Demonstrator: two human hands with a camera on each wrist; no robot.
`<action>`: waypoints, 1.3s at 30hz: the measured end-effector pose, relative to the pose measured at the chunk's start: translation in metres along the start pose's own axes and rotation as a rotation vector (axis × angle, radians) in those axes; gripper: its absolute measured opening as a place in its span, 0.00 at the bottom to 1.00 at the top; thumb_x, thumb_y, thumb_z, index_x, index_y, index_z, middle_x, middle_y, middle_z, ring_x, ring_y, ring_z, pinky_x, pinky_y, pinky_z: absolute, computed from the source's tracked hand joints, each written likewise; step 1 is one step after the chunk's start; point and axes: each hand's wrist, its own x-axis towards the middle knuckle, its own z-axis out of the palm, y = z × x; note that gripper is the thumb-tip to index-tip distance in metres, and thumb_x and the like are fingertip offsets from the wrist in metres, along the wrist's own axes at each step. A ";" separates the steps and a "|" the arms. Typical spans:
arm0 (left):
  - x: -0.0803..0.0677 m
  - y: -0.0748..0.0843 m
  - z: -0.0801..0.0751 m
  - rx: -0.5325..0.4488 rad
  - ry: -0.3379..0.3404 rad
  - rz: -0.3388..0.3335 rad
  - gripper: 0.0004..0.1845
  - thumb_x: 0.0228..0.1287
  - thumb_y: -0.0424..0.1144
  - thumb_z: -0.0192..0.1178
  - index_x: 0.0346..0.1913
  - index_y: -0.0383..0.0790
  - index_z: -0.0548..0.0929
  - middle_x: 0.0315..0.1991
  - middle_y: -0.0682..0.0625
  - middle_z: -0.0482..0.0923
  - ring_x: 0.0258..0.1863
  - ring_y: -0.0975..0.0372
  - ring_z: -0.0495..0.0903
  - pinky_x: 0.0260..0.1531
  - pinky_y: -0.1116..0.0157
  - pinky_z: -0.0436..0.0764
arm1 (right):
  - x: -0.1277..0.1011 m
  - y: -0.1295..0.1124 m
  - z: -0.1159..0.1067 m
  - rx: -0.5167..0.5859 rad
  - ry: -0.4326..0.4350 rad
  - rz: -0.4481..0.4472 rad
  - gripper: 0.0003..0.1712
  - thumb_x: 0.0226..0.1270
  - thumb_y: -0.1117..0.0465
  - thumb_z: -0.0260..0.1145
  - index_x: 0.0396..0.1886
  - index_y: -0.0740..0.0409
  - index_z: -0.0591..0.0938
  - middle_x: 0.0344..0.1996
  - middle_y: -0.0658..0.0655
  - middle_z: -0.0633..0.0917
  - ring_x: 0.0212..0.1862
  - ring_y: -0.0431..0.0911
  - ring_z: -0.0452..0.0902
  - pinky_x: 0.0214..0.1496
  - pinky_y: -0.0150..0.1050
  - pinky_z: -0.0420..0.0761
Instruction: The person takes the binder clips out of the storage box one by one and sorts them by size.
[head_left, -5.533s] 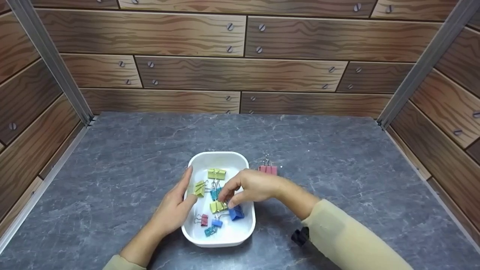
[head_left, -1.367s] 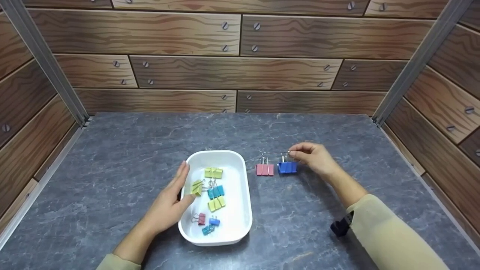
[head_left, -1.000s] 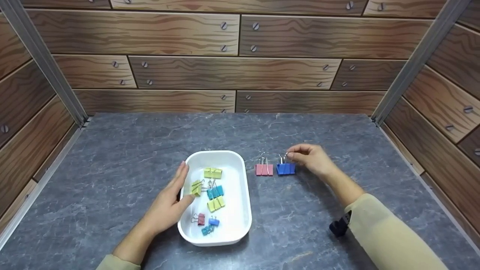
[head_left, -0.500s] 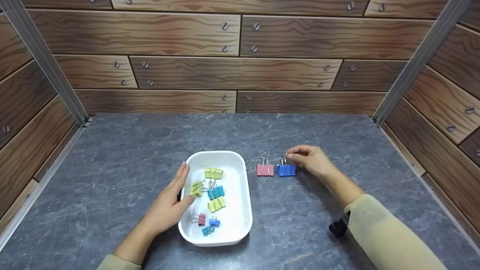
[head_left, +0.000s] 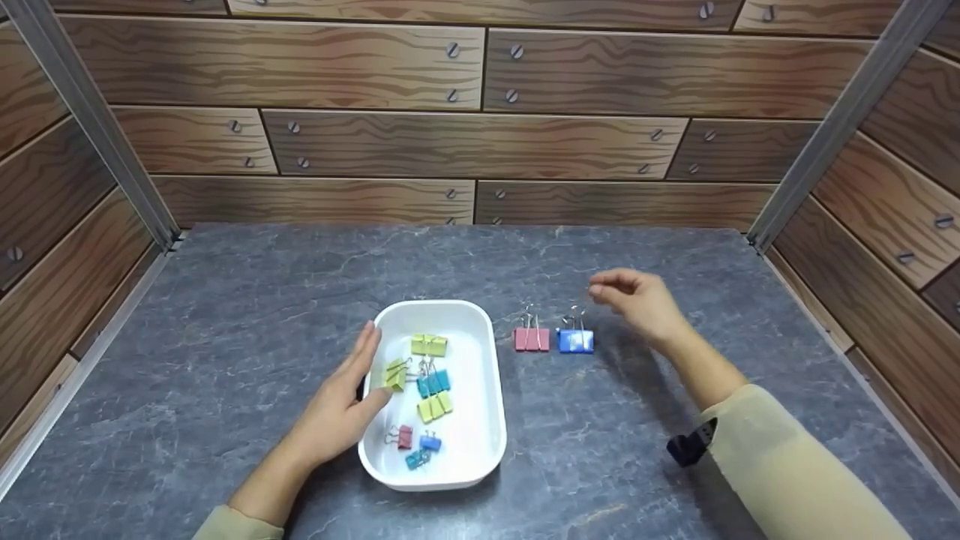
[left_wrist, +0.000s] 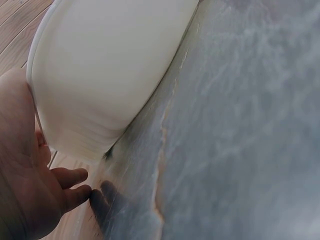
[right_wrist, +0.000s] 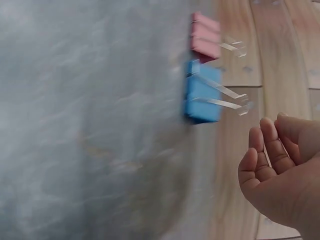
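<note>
My left hand point(head_left: 337, 409) holds the left side of a white tray point(head_left: 491, 420), thumb over the rim and fingers along the outside. The left wrist view shows the tray's outer wall point(left_wrist: 110, 65) beside this hand. Inside the tray lie several binder clips, among them a yellow-green clip point(head_left: 428, 345), a teal clip point(head_left: 433, 383) and a small red clip point(head_left: 405, 436). My right hand point(head_left: 641, 304) hovers with loosely bent fingers, nothing between them, just right of a large blue binder clip point(head_left: 575, 342). That clip stands upright on the table, handles up, beside a pink binder clip point(head_left: 532, 340).
A grey marble-patterned table point(head_left: 247, 300) carries everything. Wood-print panels point(head_left: 375, 142) enclose the back and sides, with metal posts point(head_left: 97, 135) at the corners. A black wrist device point(head_left: 691, 442) sits at the right sleeve.
My right hand reached into the tray, and the large blue binder clip now stands beside the pink one. The hand has just let go and moved up and right. The left hand stays on the tray.
</note>
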 end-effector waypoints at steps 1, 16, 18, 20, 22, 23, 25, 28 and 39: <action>0.000 0.000 0.000 -0.001 0.001 0.002 0.44 0.74 0.40 0.59 0.87 0.46 0.51 0.87 0.52 0.43 0.84 0.49 0.49 0.79 0.44 0.53 | 0.000 -0.007 0.000 -0.005 0.005 -0.011 0.18 0.76 0.63 0.68 0.58 0.72 0.85 0.45 0.61 0.91 0.43 0.40 0.86 0.45 0.33 0.84; 0.001 0.001 -0.002 0.005 0.011 -0.015 0.43 0.73 0.39 0.59 0.87 0.46 0.53 0.86 0.55 0.43 0.83 0.50 0.50 0.79 0.43 0.54 | 0.001 -0.078 0.061 0.121 -0.171 -0.186 0.14 0.72 0.63 0.73 0.53 0.65 0.88 0.39 0.59 0.91 0.42 0.44 0.87 0.45 0.35 0.84; 0.001 0.001 -0.003 0.007 0.010 -0.016 0.43 0.73 0.38 0.59 0.87 0.46 0.53 0.86 0.55 0.43 0.83 0.50 0.50 0.79 0.43 0.54 | 0.002 -0.083 0.073 0.128 -0.202 -0.203 0.13 0.72 0.63 0.73 0.53 0.65 0.89 0.40 0.59 0.91 0.42 0.45 0.87 0.45 0.35 0.85; 0.002 0.000 -0.003 0.008 0.011 -0.016 0.43 0.73 0.38 0.59 0.87 0.46 0.53 0.86 0.55 0.43 0.83 0.50 0.50 0.79 0.44 0.54 | 0.004 -0.087 0.085 0.119 -0.235 -0.222 0.13 0.72 0.63 0.73 0.52 0.64 0.89 0.42 0.58 0.91 0.43 0.45 0.87 0.46 0.36 0.85; 0.002 0.000 -0.003 0.008 0.012 -0.015 0.43 0.73 0.39 0.59 0.87 0.47 0.52 0.87 0.55 0.43 0.83 0.50 0.50 0.79 0.43 0.54 | 0.007 -0.089 0.097 0.114 -0.277 -0.245 0.13 0.72 0.63 0.73 0.53 0.64 0.89 0.43 0.58 0.91 0.44 0.46 0.87 0.48 0.37 0.86; 0.002 0.000 -0.003 0.007 0.014 -0.014 0.43 0.73 0.39 0.59 0.87 0.47 0.52 0.87 0.54 0.43 0.83 0.49 0.50 0.79 0.43 0.54 | 0.008 -0.090 0.103 0.112 -0.300 -0.254 0.14 0.72 0.63 0.73 0.53 0.63 0.89 0.44 0.58 0.91 0.45 0.47 0.87 0.49 0.38 0.86; 0.002 -0.001 -0.003 0.005 0.018 -0.008 0.43 0.74 0.39 0.59 0.87 0.47 0.52 0.87 0.53 0.44 0.83 0.49 0.50 0.79 0.42 0.53 | 0.011 -0.091 0.116 0.105 -0.345 -0.267 0.14 0.72 0.63 0.73 0.54 0.62 0.89 0.46 0.58 0.91 0.46 0.48 0.87 0.50 0.40 0.87; 0.003 -0.001 -0.001 0.006 0.015 -0.007 0.43 0.74 0.39 0.59 0.87 0.46 0.52 0.87 0.53 0.43 0.83 0.49 0.50 0.79 0.42 0.54 | 0.015 -0.090 0.134 0.098 -0.409 -0.277 0.15 0.71 0.64 0.73 0.55 0.61 0.89 0.45 0.57 0.91 0.46 0.49 0.87 0.51 0.42 0.88; 0.002 0.000 0.000 -0.009 -0.013 -0.032 0.44 0.73 0.39 0.59 0.87 0.47 0.52 0.86 0.57 0.42 0.83 0.52 0.50 0.80 0.46 0.54 | 0.020 -0.075 0.170 -0.036 -0.494 -0.337 0.13 0.72 0.65 0.72 0.54 0.63 0.90 0.43 0.53 0.92 0.45 0.43 0.87 0.51 0.40 0.86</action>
